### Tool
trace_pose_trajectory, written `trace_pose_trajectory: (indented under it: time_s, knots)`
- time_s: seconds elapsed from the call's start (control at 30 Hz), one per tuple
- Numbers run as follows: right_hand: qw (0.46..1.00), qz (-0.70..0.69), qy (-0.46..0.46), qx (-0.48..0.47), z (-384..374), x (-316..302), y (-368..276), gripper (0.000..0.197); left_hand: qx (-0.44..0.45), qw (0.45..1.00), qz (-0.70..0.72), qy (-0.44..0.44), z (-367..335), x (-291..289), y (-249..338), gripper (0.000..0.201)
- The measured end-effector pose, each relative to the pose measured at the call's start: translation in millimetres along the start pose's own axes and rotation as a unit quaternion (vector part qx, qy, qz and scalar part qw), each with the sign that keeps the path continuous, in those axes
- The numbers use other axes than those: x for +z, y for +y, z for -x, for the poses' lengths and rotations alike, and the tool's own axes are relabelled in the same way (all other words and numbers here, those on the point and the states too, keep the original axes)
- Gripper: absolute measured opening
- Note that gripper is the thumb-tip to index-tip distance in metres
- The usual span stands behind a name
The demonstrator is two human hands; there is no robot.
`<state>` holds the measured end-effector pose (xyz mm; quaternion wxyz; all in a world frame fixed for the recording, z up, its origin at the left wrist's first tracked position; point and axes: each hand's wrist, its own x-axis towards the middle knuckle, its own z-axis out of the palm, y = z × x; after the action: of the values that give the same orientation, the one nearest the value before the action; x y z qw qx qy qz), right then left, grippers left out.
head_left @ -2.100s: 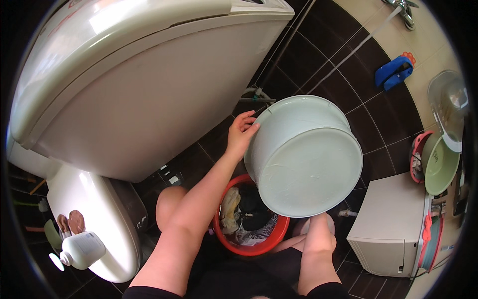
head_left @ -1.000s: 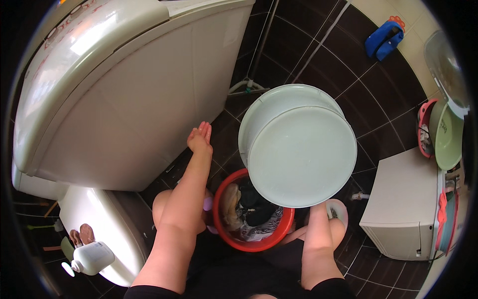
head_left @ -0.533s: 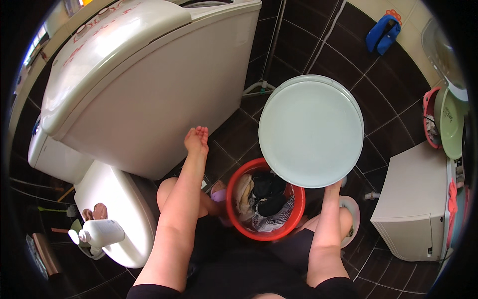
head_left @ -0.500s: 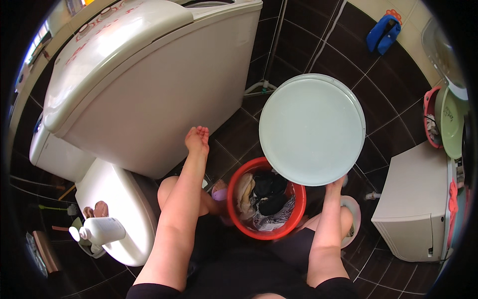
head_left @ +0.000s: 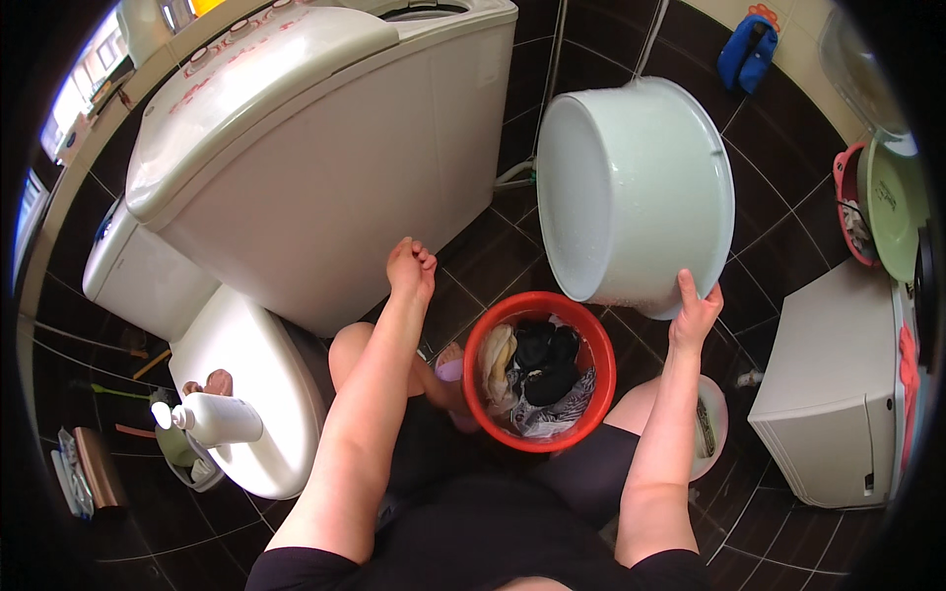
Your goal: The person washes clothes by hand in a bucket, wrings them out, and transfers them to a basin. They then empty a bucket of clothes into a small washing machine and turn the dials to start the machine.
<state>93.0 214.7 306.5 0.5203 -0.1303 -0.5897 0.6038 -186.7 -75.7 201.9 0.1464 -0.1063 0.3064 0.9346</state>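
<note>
Nothing here is legible from where I stand. There's dark script [head_left: 886, 198] inside the green plastic basin [head_left: 895, 236], too small to make out, and red markings [head_left: 212, 87] on the top-loading washing machine [head_left: 325, 167] that I can't read either.

On the pale mint round plastic basin [head_left: 658, 192], a smooth, wet-looking sheen. On the red round bucket [head_left: 608, 372], shiny plastic; inside the bucket, rumpled black, cream and patterned cloth [head_left: 547, 384]. Left of the bucket, bright gloss on the curved white washing-machine lid [head_left: 266, 74] and smooth white oval toilet lid [head_left: 276, 394].
</note>
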Motion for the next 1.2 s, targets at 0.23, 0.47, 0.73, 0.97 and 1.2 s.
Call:
trace_pose_trajectory:
  time_s: [0.23,0.47,0.73,0.97,1.2]
  knots:
    - [0.987,0.093,-0.063,-0.111,-14.9,38.0,-51.7,0.024,-0.048,0.995,0.009,-0.083,46.8,53.1,9.9,0.011]
    - [0.978,0.119,-0.107,-0.135,-21.2,55.6,-65.0,0.024,-0.051,0.998,-0.001,-0.042,76.7,84.1,17.0,0.011]
    - [0.882,0.207,-0.207,-0.369,-48.7,109.2,-124.7,0.03,-0.063,0.984,-0.021,-0.164,115.4,116.8,31.5,0.009]
    - [0.771,0.153,-0.292,-0.545,-63.8,205.2,-171.7,0.031,0.014,0.974,0.068,-0.214,162.2,148.7,67.5,0.008]
    - [0.682,0.119,-0.338,-0.638,-69.3,317.7,-188.4,0.026,0.127,0.966,0.082,-0.211,149.8,153.6,117.8,0.011]
